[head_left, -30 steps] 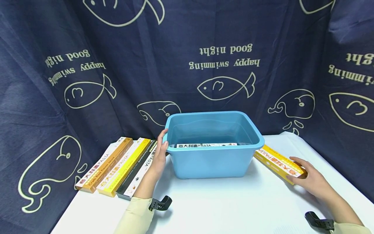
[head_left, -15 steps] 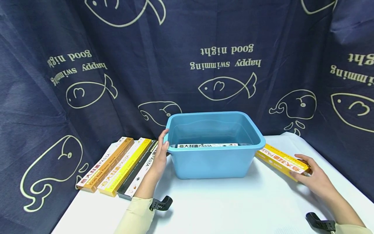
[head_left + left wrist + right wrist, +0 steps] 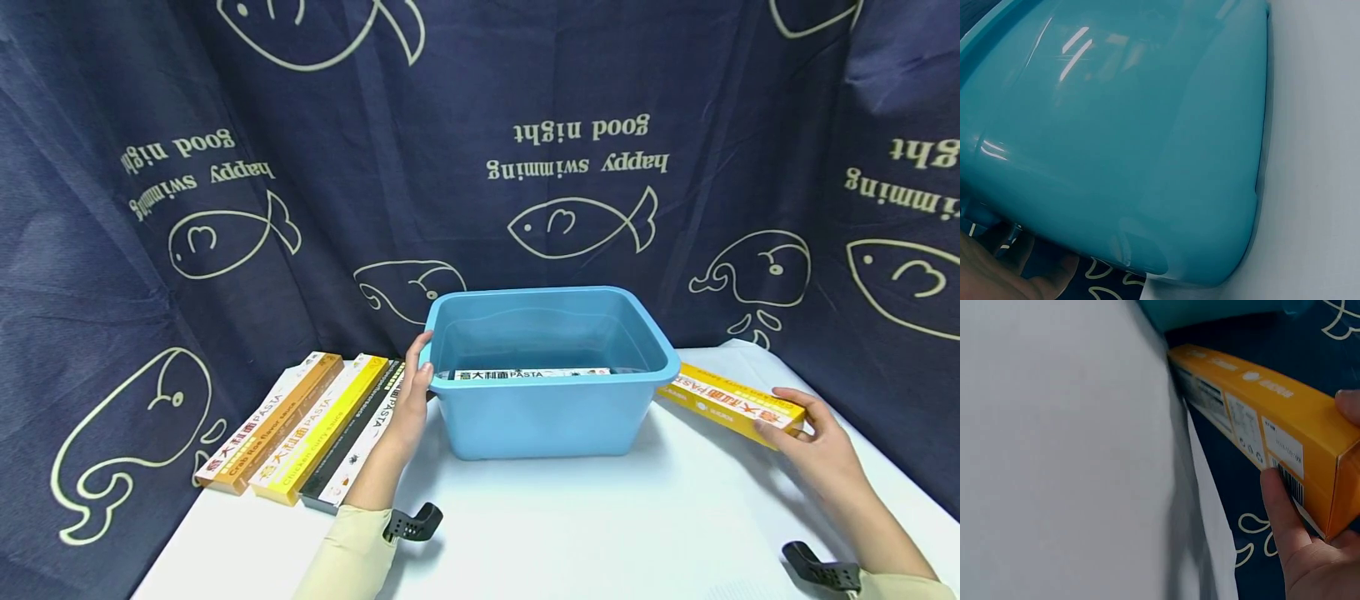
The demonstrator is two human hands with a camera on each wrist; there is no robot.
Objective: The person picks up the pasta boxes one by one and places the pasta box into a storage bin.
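Pasta box (image 3: pixel 723 402) is pinched in right grip (image 3: pixel 821 446); left grip (image 3: pixel 410 398) holds blue tub (image 3: pixel 547 422).

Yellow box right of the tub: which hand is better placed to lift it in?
Right, likely: the right hand grips the yellow box; the left hand is on the blue tub at its left rim.

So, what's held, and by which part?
The right hand grips the yellow box by its near end. The left hand touches the blue tub at its rim; whether it grips is unclear.
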